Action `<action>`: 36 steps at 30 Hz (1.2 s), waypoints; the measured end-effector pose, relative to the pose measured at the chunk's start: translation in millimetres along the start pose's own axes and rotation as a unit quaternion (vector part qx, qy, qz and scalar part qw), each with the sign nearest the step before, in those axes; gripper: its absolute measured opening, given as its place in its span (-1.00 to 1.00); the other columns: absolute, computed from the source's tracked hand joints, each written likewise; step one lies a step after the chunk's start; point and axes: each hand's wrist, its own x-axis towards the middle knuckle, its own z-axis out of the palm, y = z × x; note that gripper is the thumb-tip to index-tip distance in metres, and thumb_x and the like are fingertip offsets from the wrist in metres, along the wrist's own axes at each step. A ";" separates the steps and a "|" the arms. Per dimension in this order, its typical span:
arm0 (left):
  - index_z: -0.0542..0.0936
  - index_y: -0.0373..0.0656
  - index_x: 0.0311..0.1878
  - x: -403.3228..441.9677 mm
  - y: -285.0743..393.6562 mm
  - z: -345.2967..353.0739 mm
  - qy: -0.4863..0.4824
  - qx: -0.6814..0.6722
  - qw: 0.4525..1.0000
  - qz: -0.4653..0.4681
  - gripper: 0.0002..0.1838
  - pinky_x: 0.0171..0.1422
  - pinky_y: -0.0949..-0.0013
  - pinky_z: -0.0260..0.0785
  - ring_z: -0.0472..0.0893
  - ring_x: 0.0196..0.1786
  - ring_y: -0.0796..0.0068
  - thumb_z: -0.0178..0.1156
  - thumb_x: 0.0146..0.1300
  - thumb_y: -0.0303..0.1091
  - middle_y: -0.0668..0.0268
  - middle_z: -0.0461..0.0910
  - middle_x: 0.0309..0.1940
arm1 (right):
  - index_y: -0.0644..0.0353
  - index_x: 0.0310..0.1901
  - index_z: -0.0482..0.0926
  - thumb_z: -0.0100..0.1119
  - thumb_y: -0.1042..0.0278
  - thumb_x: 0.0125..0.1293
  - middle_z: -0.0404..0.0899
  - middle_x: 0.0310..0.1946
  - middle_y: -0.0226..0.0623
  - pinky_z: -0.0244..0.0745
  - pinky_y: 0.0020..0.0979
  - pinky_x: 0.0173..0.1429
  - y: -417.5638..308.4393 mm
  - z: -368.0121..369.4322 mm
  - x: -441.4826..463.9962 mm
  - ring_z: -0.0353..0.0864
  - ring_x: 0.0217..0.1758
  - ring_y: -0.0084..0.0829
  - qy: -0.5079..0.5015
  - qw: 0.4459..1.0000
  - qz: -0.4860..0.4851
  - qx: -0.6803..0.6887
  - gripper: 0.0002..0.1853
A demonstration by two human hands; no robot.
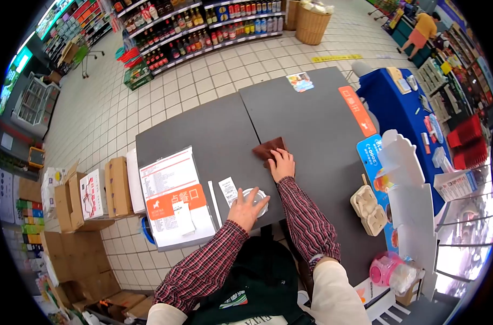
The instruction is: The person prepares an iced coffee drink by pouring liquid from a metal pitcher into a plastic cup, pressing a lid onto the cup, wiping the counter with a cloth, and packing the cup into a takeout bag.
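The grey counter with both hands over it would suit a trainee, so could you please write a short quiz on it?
1. True or false: the right hand is on the brown cloth.
2. Multiple choice: which thing is at the fingers of the left hand?
A) a glass bottle
B) a clear round item
C) a pair of scissors
3. Fill in the blank with left or right: in the picture, the moulded cup carrier lies to the ____ of the cloth.

Key: 1 true; 2 B; 3 right.
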 end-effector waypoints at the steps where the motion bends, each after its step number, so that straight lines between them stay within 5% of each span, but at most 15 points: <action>1: 0.23 0.36 0.43 0.7 1.6 2.8 0.004 -0.008 1.000 -0.009 -0.06 0.31 0.03 0.42 0.24 0.37 -0.24 0.47 -0.05 -0.31 0.28 0.11 0.44 | -0.10 0.23 0.47 0.15 0.10 0.32 0.37 0.26 -0.29 0.22 -0.08 0.33 -1.6 12.4 -4.2 0.27 0.31 -0.19 0.023 0.998 -0.037 -0.035 -0.55; 12: 0.23 0.33 0.43 1.3 12.7 5.1 0.014 -0.033 0.998 -0.061 -0.04 0.31 0.04 0.43 0.25 0.37 -0.24 0.46 -0.08 -0.36 0.26 0.14 0.42 | -0.20 0.24 0.48 0.23 0.13 0.22 0.29 0.34 -0.21 0.17 -0.02 0.31 -12.0 9.8 -29.6 0.24 0.35 -0.14 -0.026 0.979 -0.189 -0.069 -0.49; 19: 0.20 0.35 0.44 2.5 15.0 3.3 0.008 -0.032 0.997 -0.067 -0.04 0.31 0.04 0.42 0.25 0.37 -0.23 0.45 -0.06 -0.34 0.27 0.14 0.43 | -0.03 -0.10 0.52 0.21 0.45 0.07 0.40 -0.07 -0.24 0.43 -0.19 -0.04 3.2 -0.4 -8.5 0.41 0.03 -0.18 -0.135 0.952 -0.251 -0.107 -0.69; 23: 0.18 0.37 0.45 1.9 16.4 3.7 0.004 -0.036 0.997 -0.072 -0.05 0.33 0.02 0.40 0.25 0.37 -0.23 0.43 -0.02 -0.33 0.26 0.13 0.44 | -0.04 -0.19 0.53 0.17 0.51 0.06 0.40 -0.15 -0.24 0.53 -0.13 -0.05 4.6 -13.6 11.5 0.46 -0.04 -0.13 -0.247 0.929 -0.262 -0.081 -0.74; 28: 0.19 0.35 0.45 2.7 17.9 2.7 0.001 -0.049 0.995 -0.088 -0.08 0.35 0.01 0.37 0.25 0.37 -0.23 0.40 0.02 -0.36 0.24 0.12 0.44 | -0.02 -0.27 0.56 0.16 0.52 0.06 0.43 -0.25 -0.29 0.52 -0.20 -0.05 -48.7 -33.2 65.8 0.48 -0.09 -0.20 -0.150 0.961 -0.231 0.009 -0.80; 31: 0.19 0.35 0.45 1.8 19.4 4.2 0.018 -0.050 0.995 -0.082 -0.08 0.35 0.01 0.36 0.23 0.39 -0.24 0.38 0.03 -0.38 0.23 0.14 0.43 | -0.10 -0.17 0.61 0.16 0.55 0.07 0.44 -0.19 -0.34 0.50 -0.21 -0.01 -76.7 -5.8 96.0 0.47 -0.07 -0.21 -0.139 0.956 -0.256 0.048 -0.69; 34: 0.19 0.35 0.45 1.5 20.3 1.6 0.016 -0.057 0.995 -0.085 -0.08 0.35 0.01 0.36 0.23 0.39 -0.24 0.39 0.02 -0.39 0.22 0.15 0.43 | -0.25 -0.01 0.63 0.17 0.55 0.08 0.47 0.03 -0.43 0.47 -0.23 0.06 -77.0 39.6 96.4 0.45 0.01 -0.27 -0.155 0.929 -0.335 -0.010 -0.54; 36: 0.19 0.34 0.45 1.3 20.2 3.9 0.015 -0.049 0.995 -0.087 -0.08 0.35 0.02 0.36 0.22 0.39 -0.23 0.39 0.02 -0.40 0.22 0.14 0.43 | -0.39 0.06 0.63 0.12 0.49 0.21 0.32 0.33 -0.51 0.39 -0.27 0.14 -71.7 50.6 84.2 0.41 0.11 -0.36 -0.238 0.879 -0.398 -0.113 -0.53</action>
